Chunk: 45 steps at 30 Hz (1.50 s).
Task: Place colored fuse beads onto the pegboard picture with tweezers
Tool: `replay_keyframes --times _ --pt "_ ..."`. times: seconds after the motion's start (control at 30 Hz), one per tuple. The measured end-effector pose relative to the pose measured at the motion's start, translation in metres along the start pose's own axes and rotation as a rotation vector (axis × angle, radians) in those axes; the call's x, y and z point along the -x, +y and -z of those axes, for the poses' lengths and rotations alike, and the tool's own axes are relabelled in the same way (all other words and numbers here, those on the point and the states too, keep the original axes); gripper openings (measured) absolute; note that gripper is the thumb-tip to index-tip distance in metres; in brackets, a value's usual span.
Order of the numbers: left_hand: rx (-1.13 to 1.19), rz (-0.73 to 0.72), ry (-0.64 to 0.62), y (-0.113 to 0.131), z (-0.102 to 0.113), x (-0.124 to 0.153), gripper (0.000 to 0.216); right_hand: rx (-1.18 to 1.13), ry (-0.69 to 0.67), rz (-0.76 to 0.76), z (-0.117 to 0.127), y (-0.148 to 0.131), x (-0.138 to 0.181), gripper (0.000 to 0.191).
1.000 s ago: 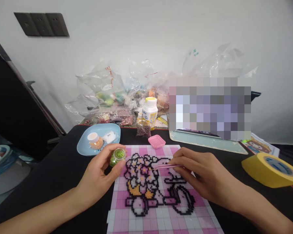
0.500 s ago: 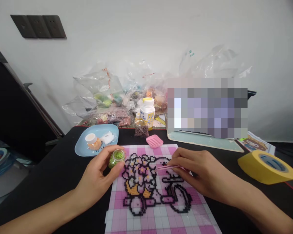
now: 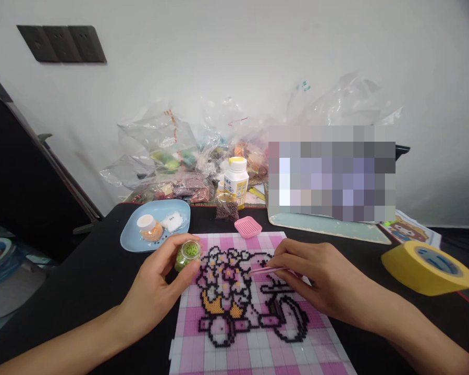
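Observation:
My left hand [image 3: 162,273] is wrapped round a small clear jar [image 3: 188,255] of green beads, its open mouth tilted toward me. In my right hand [image 3: 310,271] is a pair of pink tweezers [image 3: 262,270], pinched between thumb and fingers, the tips pointing left over the board. Beneath both lies a pink-and-white checked pegboard [image 3: 203,359]. On it, black beads outline a bunch of flowers on a wheeled cart or bike, with orange and a few yellow beads filled in. Whether a bead sits in the tweezer tips is too small to tell.
A blue plate [image 3: 128,229] at the left bears an orange-bead jar [image 3: 149,228] and a white packet [image 3: 173,222]. Behind the board are a pink ridged dish [image 3: 248,227] and a white bottle [image 3: 236,182]. Yellow tape [image 3: 428,268] lies right; bead bags [image 3: 180,182] line the wall.
Almost nothing differs. The whole view has shifted very slightly; both hands keep their hold on the jar and the tweezers in the same places.

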<state>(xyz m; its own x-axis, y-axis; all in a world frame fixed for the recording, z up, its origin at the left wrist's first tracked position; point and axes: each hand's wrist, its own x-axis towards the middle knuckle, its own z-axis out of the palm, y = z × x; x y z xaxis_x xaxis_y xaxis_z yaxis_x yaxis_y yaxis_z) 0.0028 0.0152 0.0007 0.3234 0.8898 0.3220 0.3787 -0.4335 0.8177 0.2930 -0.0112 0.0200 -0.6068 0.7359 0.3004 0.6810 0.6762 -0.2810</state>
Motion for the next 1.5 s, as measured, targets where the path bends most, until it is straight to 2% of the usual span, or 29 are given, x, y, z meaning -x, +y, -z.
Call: replay_keyframes --times 1.5 --pt "0.015 0.042 -0.022 0.0011 0.0005 0.0021 0.02 0.013 -0.002 0.017 0.0 -0.0003 -0.0009 0.023"
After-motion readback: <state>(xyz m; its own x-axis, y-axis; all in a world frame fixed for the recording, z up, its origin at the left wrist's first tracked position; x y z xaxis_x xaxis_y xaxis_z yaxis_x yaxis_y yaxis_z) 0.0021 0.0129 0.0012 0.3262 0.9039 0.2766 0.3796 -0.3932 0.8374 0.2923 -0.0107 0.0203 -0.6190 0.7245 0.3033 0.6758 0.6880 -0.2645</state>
